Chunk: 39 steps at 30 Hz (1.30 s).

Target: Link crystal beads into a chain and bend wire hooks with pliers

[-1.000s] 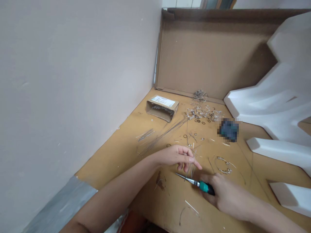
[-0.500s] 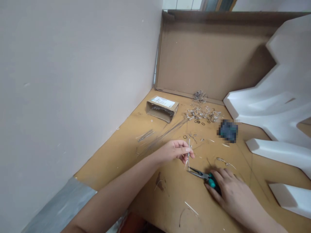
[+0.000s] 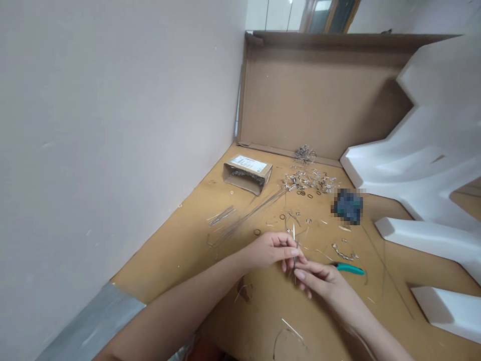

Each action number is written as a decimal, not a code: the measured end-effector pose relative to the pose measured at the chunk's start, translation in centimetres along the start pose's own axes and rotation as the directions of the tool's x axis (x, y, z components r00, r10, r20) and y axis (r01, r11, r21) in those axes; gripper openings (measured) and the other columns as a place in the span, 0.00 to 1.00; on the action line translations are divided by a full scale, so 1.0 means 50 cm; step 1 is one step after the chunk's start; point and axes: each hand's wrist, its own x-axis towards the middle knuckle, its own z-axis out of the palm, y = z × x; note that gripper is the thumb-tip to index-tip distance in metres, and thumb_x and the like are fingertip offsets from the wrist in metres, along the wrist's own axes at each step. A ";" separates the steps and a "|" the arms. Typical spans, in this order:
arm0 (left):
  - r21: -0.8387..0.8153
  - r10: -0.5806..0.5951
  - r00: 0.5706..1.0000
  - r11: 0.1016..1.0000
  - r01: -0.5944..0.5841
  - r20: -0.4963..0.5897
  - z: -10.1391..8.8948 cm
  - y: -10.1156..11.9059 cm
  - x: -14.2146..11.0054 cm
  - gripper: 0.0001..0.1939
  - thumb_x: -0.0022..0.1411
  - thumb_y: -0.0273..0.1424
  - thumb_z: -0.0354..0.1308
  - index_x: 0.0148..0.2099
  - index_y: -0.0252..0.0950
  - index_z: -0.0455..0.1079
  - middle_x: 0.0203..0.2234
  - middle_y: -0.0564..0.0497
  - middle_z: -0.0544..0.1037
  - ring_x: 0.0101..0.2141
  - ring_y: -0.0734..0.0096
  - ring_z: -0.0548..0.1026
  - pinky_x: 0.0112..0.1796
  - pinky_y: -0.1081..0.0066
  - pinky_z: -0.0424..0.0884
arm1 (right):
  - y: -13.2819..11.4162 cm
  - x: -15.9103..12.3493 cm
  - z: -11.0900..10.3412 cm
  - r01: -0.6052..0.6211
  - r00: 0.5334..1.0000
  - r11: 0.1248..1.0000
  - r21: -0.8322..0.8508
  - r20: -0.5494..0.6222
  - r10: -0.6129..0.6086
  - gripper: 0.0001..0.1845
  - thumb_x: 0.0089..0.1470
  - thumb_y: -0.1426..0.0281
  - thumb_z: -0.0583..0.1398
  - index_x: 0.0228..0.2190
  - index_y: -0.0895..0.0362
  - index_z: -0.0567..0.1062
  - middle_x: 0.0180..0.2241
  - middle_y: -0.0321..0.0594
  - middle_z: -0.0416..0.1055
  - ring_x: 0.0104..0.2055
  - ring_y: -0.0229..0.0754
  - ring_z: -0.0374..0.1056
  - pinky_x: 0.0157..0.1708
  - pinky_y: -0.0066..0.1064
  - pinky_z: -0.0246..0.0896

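My left hand (image 3: pixel 278 249) is closed, pinching thin metal wires (image 3: pixel 293 231) between thumb and fingers. The wires stand roughly lengthwise away from me, with one bright tip above the fingers. At their lower end my right hand (image 3: pixel 320 279) also pinches them, its fingertips close to the left hand's. How many wires are held I cannot tell. Beside the right hand lie the pliers (image 3: pixel 350 269), one green handle showing and the jaws hidden behind the hand. A small twisted wire chain (image 3: pixel 343 251) rests just beyond them.
An open cardboard box (image 3: pixel 248 173) stands near the wall. Right of it are a heap of small metal pieces (image 3: pixel 308 180) and long wires (image 3: pixel 255 213). A blurred dark item (image 3: pixel 348 206) lies near white foam packing (image 3: pixel 409 230). A cardboard panel (image 3: pixel 323 95) rises behind.
The pliers have left my right hand and now lie on the table. That hand has moved left to pinch the wires' lower end. My left hand still holds the wires.
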 end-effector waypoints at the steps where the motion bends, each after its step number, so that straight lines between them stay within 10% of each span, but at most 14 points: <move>1: 0.001 0.002 1.000 1.000 -0.002 -0.003 0.001 -0.002 0.000 0.16 0.51 0.41 0.59 0.29 0.31 0.65 0.23 0.52 0.73 0.20 0.82 0.66 0.23 0.77 0.63 | 0.002 0.005 0.004 0.002 1.000 1.000 0.018 0.005 -0.002 0.15 0.46 0.58 0.60 0.31 0.56 0.77 0.21 0.35 0.66 0.22 0.35 0.59 0.21 0.25 0.56; 9: -0.026 0.112 0.984 0.993 -0.116 -0.136 0.008 -0.007 -0.001 0.28 0.45 0.34 0.64 0.48 0.38 0.60 0.36 0.51 0.69 0.22 0.82 0.69 0.22 0.76 0.67 | 0.020 0.017 0.000 0.193 0.967 0.960 -0.203 -0.125 -0.221 0.13 0.47 0.61 0.59 0.22 0.56 0.76 0.21 0.36 0.66 0.22 0.36 0.59 0.21 0.26 0.55; 15: 0.195 -0.007 0.997 0.981 0.020 -0.071 0.016 -0.010 -0.015 0.15 0.49 0.39 0.60 0.32 0.30 0.71 0.22 0.54 0.68 0.20 0.81 0.66 0.21 0.78 0.65 | 0.044 0.011 0.016 0.340 0.889 0.775 -0.533 -0.086 -0.450 0.13 0.51 0.65 0.55 0.25 0.55 0.77 0.21 0.38 0.69 0.24 0.39 0.65 0.27 0.29 0.61; 22: 0.550 0.075 0.995 0.829 -0.097 0.062 0.019 -0.001 -0.024 0.07 0.51 0.31 0.59 0.31 0.33 0.74 0.22 0.54 0.69 0.23 0.80 0.64 0.25 0.80 0.60 | 0.059 0.011 0.024 0.325 0.886 0.660 -0.677 -0.026 -0.463 0.13 0.51 0.71 0.52 0.22 0.57 0.74 0.20 0.38 0.67 0.23 0.39 0.65 0.24 0.28 0.60; 28: 0.415 -0.121 0.993 0.903 0.111 -0.003 0.007 -0.014 -0.021 0.11 0.51 0.37 0.58 0.31 0.32 0.70 0.18 0.56 0.68 0.17 0.81 0.65 0.20 0.79 0.61 | 0.043 0.008 0.031 0.327 0.912 0.716 -0.617 0.007 -0.411 0.14 0.54 0.69 0.51 0.26 0.55 0.76 0.24 0.38 0.69 0.27 0.39 0.67 0.29 0.28 0.60; 39: 0.360 -0.103 0.994 0.927 0.103 -0.020 0.010 -0.008 -0.019 0.10 0.51 0.35 0.57 0.29 0.31 0.67 0.17 0.56 0.69 0.18 0.80 0.68 0.22 0.79 0.63 | 0.041 0.006 0.043 0.286 0.922 0.723 -0.629 -0.024 -0.386 0.16 0.55 0.71 0.49 0.26 0.55 0.75 0.24 0.38 0.69 0.27 0.39 0.66 0.29 0.28 0.59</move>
